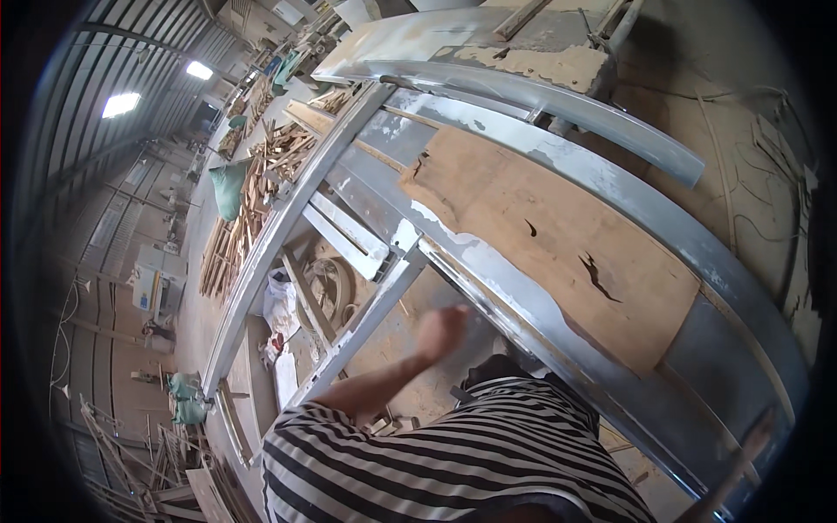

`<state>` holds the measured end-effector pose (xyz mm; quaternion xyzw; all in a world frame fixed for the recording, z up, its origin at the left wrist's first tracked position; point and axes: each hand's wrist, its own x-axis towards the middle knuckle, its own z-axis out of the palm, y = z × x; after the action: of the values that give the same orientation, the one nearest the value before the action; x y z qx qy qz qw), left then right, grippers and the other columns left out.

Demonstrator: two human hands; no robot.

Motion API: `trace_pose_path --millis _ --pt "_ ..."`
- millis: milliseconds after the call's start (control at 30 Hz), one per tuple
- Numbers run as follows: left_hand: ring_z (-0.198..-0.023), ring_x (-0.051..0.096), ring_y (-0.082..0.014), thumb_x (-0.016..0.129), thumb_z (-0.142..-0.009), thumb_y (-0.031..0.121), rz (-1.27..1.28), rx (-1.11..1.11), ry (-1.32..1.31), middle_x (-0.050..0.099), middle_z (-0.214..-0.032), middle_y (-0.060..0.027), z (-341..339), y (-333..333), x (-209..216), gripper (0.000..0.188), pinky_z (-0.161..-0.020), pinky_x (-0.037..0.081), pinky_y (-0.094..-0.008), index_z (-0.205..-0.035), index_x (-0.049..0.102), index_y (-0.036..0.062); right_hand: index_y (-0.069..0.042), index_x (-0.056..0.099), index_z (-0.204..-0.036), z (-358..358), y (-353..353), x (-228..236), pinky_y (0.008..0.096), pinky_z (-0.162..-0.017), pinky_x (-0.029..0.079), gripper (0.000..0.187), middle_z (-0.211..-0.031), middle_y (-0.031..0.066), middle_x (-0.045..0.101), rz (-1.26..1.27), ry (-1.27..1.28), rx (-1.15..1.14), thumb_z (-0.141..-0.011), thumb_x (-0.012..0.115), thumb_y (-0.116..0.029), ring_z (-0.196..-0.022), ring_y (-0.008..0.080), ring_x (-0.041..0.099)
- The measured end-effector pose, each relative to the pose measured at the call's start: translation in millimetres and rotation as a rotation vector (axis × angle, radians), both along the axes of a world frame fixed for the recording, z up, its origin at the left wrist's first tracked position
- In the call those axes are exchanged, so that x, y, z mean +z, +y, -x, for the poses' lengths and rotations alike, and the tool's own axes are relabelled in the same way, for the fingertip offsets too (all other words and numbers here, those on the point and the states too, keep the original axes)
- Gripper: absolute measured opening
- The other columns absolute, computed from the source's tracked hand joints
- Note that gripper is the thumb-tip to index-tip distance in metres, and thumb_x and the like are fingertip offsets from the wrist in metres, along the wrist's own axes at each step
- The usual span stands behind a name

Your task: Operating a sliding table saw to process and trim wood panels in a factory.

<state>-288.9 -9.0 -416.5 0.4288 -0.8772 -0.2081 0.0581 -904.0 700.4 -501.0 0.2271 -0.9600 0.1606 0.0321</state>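
A wide brown wood slab (532, 231) with a wavy near edge and two dark cracks lies flat on a grey metal-topped bench (493, 261). My left hand (443, 334) hangs in front of the bench's near edge, apart from the slab. It is blurred and looks curled, and nothing shows in it. Far to the right, my right hand (757, 436) is over the bench's right end, near the slab's right edge. Dim light and blur hide its fingers, and I cannot tell whether it touches the bench.
A curved metal beam (558, 96) runs beyond the bench. To the left stands a metal frame (288, 209) with crossbars, and past it are heaped wood strips (266, 166) and a green sack (228, 189). Cables (728, 174) trail over the floor at the far right.
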Motion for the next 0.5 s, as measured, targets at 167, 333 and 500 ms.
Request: trace_pose_path --millis 167,333,500 --pt "-0.088 0.058 -0.0411 0.058 -0.089 0.018 0.36 0.527 0.053 0.061 -0.091 -0.0225 -128 -78 12 0.028 -0.073 0.044 -0.0493 -0.112 0.052 0.0031 -0.001 0.036 -0.145 -146 -320 56 0.0355 -0.115 0.024 0.047 -0.148 0.0176 0.04 0.371 -0.106 0.179 -0.102 0.038 -0.02 -0.139 0.0265 0.036" --pt "-0.103 0.056 -0.0345 0.072 -0.081 0.03 0.194 0.521 0.063 0.06 -0.108 -0.0178 -148 -52 8 0.062 -0.085 0.04 -0.0496 -0.128 0.043 0.0024 -0.002 0.033 -0.147 -237 -468 112 0.0372 -0.115 0.022 0.05 -0.152 0.0163 0.033 0.529 -0.256 0.471 -0.1 0.042 -0.018 -0.143 0.0282 0.029" --pt "-0.115 0.049 -0.0353 0.079 -0.072 0.037 0.0 0.759 -0.427 0.058 -0.114 -0.0171 -135 -62 22 0.053 -0.094 0.037 -0.0475 -0.107 0.059 0.0023 -0.003 0.032 -0.148 -239 -488 98 0.0419 -0.115 0.023 0.057 -0.154 0.0206 0.028 0.53 -0.318 0.306 -0.097 0.05 -0.018 -0.143 0.0341 0.026"
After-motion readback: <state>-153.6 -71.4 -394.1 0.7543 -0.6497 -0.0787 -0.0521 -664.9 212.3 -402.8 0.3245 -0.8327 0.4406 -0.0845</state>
